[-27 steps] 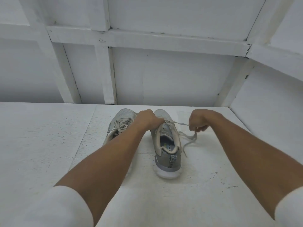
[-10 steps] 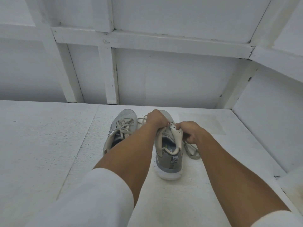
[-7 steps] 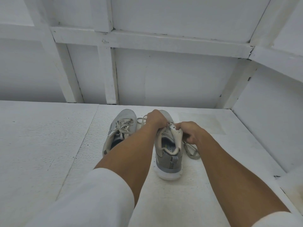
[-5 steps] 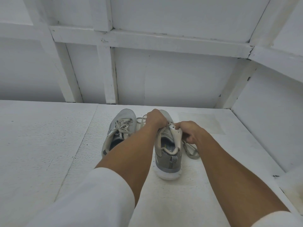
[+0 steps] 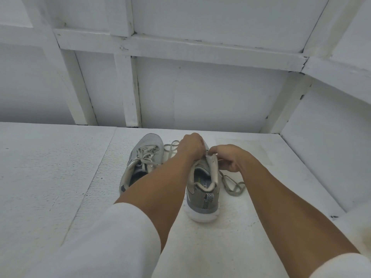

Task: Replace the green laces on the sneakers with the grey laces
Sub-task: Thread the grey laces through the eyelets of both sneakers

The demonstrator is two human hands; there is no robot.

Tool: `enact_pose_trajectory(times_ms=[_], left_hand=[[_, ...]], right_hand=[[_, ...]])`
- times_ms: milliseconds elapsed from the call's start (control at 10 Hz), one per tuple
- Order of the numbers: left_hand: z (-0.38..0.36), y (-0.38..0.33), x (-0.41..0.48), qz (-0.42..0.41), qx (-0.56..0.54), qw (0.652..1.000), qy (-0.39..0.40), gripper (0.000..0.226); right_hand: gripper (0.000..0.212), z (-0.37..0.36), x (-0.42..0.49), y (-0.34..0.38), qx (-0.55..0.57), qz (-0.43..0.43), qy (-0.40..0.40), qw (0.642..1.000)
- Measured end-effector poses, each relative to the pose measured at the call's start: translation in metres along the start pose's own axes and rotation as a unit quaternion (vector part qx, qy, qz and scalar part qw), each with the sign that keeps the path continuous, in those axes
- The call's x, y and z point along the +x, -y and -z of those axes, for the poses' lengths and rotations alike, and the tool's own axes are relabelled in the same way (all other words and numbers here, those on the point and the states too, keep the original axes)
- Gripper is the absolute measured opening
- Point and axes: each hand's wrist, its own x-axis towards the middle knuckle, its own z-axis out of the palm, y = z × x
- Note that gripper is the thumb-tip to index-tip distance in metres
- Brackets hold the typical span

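Two sneakers sat side by side on the white counter [image 5: 50,177] in the head view, toward its far edge and closer to the far right corner, with toes pointed at the far edge and heels at the near one. The left sneaker [image 5: 140,163] lay free of both hands, its pale lace crossed through the eyelets and bunched over the tongue. The right sneaker [image 5: 202,197] stood just beside it on its white sole, and both hands were on it.

The left hand [image 5: 191,146] was clamped down over the front of that sneaker, fingers curled round the upper, though the fingertips themselves were hidden behind the knuckles. The right hand [image 5: 228,157] came in from the side, thumb and forefinger pinched on the top edge of the tongue [image 5: 213,164], with the other fingers tucked under. Whether a lace end was also in that pinch could not be told.

A loose lace [image 5: 232,185] lay tangled on the counter just right of the right sneaker, below the right wrist. A lace loop [image 5: 170,146] rested between the two toes, beside the left hand. White sleeves [image 5: 112,237] covered both upper arms near the near edge.
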Motion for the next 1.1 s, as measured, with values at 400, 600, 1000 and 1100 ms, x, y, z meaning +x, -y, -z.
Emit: enact_pose_trajectory(times_ms=[400, 600, 1000, 1100], left_hand=[[0.030, -0.002, -0.011, 0.017, 0.043, 0.999, -0.019, 0.023], [0.040, 0.010, -0.025, 0.108, -0.055, 0.988, 0.094, 0.038], [0.042, 0.023, -0.030, 0.206, -0.311, 0.925, 0.065, 0.014], [0.041, 0.024, -0.031, 0.211, -0.327, 0.919, 0.065, 0.014]], right_hand=[[0.020, -0.001, 0.027, -0.002, -0.231, 0.156, -0.052, 0.959], [0.028, 0.044, 0.002, 0.061, 0.020, 0.266, -0.127, 0.955], [0.018, 0.018, 0.023, 0.006, -0.598, 0.335, -0.077, 0.724], [0.018, 0.016, 0.024, 0.002, -0.554, 0.335, -0.078, 0.758]])
